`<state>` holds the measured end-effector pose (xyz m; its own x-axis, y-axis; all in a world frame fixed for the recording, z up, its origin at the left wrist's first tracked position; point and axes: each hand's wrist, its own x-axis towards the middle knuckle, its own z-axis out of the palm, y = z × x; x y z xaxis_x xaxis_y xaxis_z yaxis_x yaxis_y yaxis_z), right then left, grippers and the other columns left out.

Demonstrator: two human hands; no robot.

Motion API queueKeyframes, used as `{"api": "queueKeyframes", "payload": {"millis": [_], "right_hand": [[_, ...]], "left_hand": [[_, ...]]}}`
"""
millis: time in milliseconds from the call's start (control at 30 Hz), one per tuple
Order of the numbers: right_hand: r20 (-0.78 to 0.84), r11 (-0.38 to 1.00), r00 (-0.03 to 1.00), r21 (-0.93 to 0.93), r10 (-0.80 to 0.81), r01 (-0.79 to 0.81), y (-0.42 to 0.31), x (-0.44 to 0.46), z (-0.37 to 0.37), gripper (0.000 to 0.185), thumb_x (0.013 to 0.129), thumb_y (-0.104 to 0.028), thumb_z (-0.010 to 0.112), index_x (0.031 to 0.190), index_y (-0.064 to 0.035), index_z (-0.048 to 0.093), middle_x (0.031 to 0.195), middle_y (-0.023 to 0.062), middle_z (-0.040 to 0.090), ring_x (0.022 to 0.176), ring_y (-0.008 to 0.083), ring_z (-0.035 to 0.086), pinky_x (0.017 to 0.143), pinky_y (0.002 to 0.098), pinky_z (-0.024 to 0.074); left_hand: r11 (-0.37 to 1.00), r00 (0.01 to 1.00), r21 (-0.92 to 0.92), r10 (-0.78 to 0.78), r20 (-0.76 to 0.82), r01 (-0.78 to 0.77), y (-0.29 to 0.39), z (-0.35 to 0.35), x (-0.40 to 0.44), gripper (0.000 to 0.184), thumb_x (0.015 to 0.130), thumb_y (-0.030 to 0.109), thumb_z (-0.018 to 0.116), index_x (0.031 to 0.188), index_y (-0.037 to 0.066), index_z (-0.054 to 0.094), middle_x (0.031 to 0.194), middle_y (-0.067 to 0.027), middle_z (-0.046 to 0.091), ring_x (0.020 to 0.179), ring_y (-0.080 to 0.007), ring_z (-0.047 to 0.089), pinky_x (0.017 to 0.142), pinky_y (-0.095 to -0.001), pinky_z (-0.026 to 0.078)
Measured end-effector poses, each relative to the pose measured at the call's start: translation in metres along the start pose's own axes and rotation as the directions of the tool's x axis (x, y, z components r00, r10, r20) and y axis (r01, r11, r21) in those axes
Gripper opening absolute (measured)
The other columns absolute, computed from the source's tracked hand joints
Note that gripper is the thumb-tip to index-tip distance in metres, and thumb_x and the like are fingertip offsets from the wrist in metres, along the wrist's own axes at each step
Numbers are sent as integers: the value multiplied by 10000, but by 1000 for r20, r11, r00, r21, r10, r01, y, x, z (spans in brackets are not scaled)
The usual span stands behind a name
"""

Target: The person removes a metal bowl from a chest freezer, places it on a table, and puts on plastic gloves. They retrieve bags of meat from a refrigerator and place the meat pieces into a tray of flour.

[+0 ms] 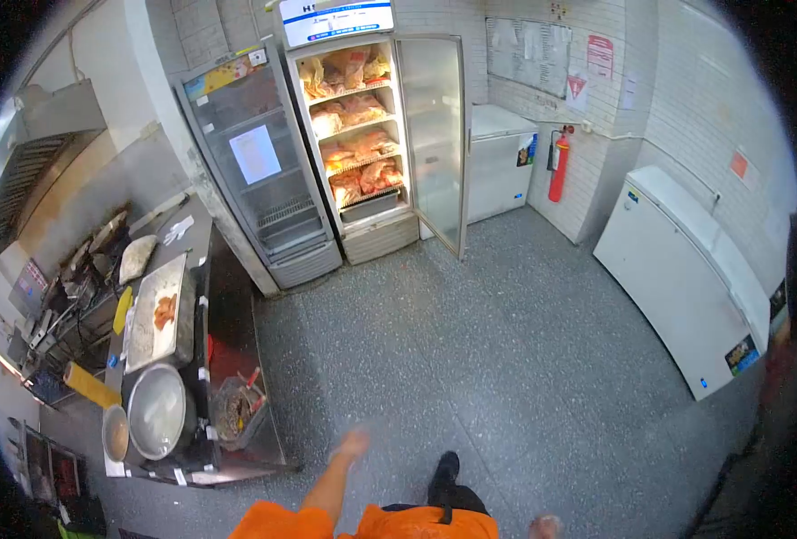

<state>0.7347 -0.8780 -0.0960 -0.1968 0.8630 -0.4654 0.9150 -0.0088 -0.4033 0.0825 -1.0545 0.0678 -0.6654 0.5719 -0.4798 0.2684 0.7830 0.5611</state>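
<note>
My left hand (354,443) hangs low in front of my orange shirt, over the grey floor. It is smeared by motion, so its fingers cannot be made out. At the bottom edge, only part of my right hand (545,526) shows, and its fingers are not clear. Nearest to the left hand is the work table, with a clear tub (237,411) holding dark contents and a red-handled utensil. On the table top are a large metal bowl (159,411), a smaller bowl (115,433) and a rectangular tray (158,314) with pieces of raw meat in it.
Ahead, a lit upright fridge (380,238) holds bagged meat; its glass door (432,144) stands open. Beside it is a closed glass-door fridge (255,157). White chest freezers (677,278) stand at the right and back. A red fire extinguisher (559,168) hangs on the wall.
</note>
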Motion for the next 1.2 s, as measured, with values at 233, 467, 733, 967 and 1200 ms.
{"api": "queueKeyframes", "payload": {"millis": [233, 467, 733, 967, 1200], "right_hand": [[175, 1000, 985, 20, 15, -19, -280, 241, -49, 376, 835, -387, 564, 1031, -97, 702, 1039, 120, 713, 961, 314, 671, 847, 471, 488], [314, 767, 817, -297, -484, 568, -600, 460, -20, 387, 878, -387, 496, 1080, -122, 692, 1080, 162, 684, 995, 372, 640, 876, 450, 491], [305, 643, 713, -310, -631, 701, -943, 570, -73, 341, 913, -343, 476, 1023, -90, 677, 1038, 172, 670, 968, 353, 644, 842, 477, 490], [-4, 635, 642, -157, -766, 757, -1199, 691, -130, 239, 866, -256, 534, 854, -70, 683, 896, 185, 667, 867, 335, 656, 754, 418, 508], [-205, 545, 531, -10, -822, 839, -1477, 822, -189, 226, 913, -279, 571, 887, -67, 644, 830, 181, 652, 799, 383, 635, 692, 437, 501]], "left_hand": [[820, 919, 570, -259, 299, 46, -136, 15, 12, 463, 927, 398, 519, 1231, 64, 621, 1254, -127, 620, 1206, -302, 539, 1029, -490, 401], [888, 875, 250, -438, 205, 386, -73, -64, 197, 396, 920, 309, 492, 1183, 53, 642, 1212, -131, 641, 1157, -319, 575, 989, -478, 439], [938, 962, 274, -249, 111, 212, -36, -191, 407, 340, 912, 208, 462, 1128, 42, 666, 1164, -135, 665, 1102, -337, 616, 943, -464, 484], [895, 847, -353, -399, -351, 275, 182, -447, 604, 332, 877, 302, 578, 1116, 91, 673, 1085, -145, 691, 1018, -329, 658, 874, -406, 513], [841, 871, -486, -405, -277, 237, 264, -503, 807, 415, 844, 352, 608, 1194, 130, 637, 1083, -163, 690, 1009, -348, 659, 864, -414, 514]]}}
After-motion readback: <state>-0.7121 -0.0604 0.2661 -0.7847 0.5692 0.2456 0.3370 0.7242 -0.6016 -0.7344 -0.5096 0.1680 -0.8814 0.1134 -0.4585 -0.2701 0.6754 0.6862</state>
